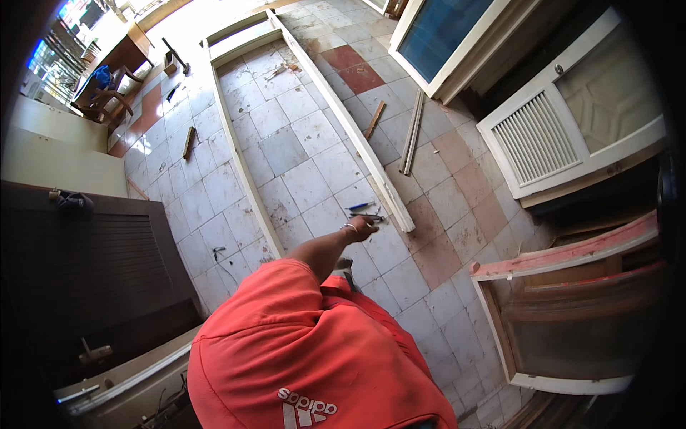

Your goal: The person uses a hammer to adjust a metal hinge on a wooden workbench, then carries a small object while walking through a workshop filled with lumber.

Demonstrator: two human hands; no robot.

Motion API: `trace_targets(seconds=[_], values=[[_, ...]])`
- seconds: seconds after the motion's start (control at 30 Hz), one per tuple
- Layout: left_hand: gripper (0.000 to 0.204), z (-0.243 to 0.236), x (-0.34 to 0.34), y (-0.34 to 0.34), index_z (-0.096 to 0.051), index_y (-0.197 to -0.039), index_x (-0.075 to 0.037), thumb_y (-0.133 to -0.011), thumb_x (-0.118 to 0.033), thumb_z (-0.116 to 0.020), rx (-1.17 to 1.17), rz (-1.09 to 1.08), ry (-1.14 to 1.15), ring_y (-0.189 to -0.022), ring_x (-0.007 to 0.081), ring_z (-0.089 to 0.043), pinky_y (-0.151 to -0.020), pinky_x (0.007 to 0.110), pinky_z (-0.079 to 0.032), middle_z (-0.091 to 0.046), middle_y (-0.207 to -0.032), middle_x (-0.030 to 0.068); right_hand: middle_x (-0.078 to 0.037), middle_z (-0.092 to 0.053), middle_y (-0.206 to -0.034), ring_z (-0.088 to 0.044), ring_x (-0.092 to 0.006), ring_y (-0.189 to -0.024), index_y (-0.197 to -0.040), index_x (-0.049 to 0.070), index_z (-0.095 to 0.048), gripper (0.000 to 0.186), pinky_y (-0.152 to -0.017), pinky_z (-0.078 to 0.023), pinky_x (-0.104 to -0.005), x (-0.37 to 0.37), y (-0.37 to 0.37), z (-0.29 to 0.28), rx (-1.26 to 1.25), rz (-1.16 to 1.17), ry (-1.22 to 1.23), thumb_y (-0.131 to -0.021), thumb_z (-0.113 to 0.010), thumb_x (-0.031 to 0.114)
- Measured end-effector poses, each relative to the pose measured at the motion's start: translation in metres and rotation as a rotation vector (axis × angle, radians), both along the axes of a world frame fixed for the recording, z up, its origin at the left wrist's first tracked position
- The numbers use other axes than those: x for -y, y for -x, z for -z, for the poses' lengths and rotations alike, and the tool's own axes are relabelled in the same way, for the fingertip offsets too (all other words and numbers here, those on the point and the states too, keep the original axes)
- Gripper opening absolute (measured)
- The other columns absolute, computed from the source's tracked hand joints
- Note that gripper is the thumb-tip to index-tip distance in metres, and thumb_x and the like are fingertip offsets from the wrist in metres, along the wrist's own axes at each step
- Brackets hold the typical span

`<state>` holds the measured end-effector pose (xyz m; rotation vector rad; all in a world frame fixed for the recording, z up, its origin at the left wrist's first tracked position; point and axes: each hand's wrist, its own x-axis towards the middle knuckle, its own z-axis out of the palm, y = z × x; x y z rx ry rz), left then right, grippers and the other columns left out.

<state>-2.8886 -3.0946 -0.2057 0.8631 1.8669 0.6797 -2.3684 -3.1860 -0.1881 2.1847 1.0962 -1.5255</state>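
My left hand [362,229], with a bracelet at the wrist, reaches down between the rails of a long white wooden frame [349,132] lying on the tiled floor. Its fingers look curled at a thin dark tool [367,216], whose kind is too small to make out. Just beyond lies a slim blue-handled tool [359,206], apart from the hand. The right rail's near end is close by on the right. My right hand is out of sight; my red shirt fills the lower middle.
A dark louvred door [86,250] lies at left. At right are a white louvred panel [534,136], a glazed window frame [500,322] and a blue-glazed sash [443,36]. Wood strips [411,132], a short offcut [189,143] and a hammer-like tool [175,56] lie about.
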Motion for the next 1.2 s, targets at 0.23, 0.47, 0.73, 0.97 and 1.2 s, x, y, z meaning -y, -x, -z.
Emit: trace_targets(seconds=[0.23, 0.47, 0.73, 0.97, 1.2], values=[[0.053, 0.004, 0.07, -0.126, -0.069, -0.111, -0.008, -0.084, -0.052, -0.063, -0.091, 0.164, 0.131, -0.109, 0.0348, -0.062, -0.095, 0.043, -0.049, -0.067, -0.115, 0.0194, -0.021, -0.068, -0.089, -0.067, -0.031, -0.077, -0.113, -0.004, -0.06, 0.047, -0.065, -0.053, -0.0432, 0.045, -0.129, 0.022, -0.054, 0.057, -0.05, -0.081, -0.069, 0.029], [0.048, 0.033, 0.137, -0.197, -0.071, -0.109, -0.007, -0.09, -0.049, -0.056, -0.348, 0.088, 0.351, -0.109, 0.0355, -0.062, -0.097, 0.043, -0.047, -0.067, -0.114, 0.0187, -0.019, -0.068, -0.087, -0.067, -0.0309, -0.073, -0.113, -0.002, -0.06, 0.042, -0.061, -0.054, -0.0435, 0.073, -0.252, 0.049, -0.056, 0.086, -0.072, -0.082, -0.067, 0.025], [0.048, 0.103, 0.151, -0.331, -0.064, -0.124, -0.019, -0.103, -0.046, -0.03, -0.589, 1.282, 0.505, -0.109, 0.0326, -0.063, -0.092, 0.046, -0.05, -0.066, -0.118, 0.0127, -0.018, -0.068, -0.085, -0.067, -0.0308, -0.068, -0.112, -0.001, -0.061, 0.037, -0.058, -0.054, -0.0437, 0.117, -0.415, 0.084, 0.011, 0.144, -0.137, -0.083, -0.065, 0.021], [0.035, 0.175, -0.07, -0.467, -0.068, -0.092, -0.018, -0.101, -0.041, -0.043, -0.682, 1.249, 0.172, -0.059, 0.0173, -0.062, -0.051, 0.037, -0.051, -0.064, -0.071, -0.0019, -0.012, -0.067, -0.073, -0.064, -0.025, -0.058, -0.09, -0.001, -0.067, 0.014, -0.048, -0.053, -0.0385, 0.132, -0.541, 0.053, -0.196, 1.109, -0.098, -0.08, -0.07, 0.008], [0.043, 0.122, -0.309, -0.868, -0.071, -0.102, -0.004, -0.087, -0.043, -0.063, -0.183, 0.925, -0.14, -0.085, 0.0314, -0.068, -0.084, 0.041, -0.052, -0.072, -0.097, 0.0151, -0.007, -0.064, -0.073, -0.062, -0.0182, -0.058, -0.089, 0.003, -0.068, 0.007, -0.049, -0.05, -0.0345, 0.237, -0.603, 0.033, -0.132, 1.546, -0.196, -0.083, -0.066, 0.005]])
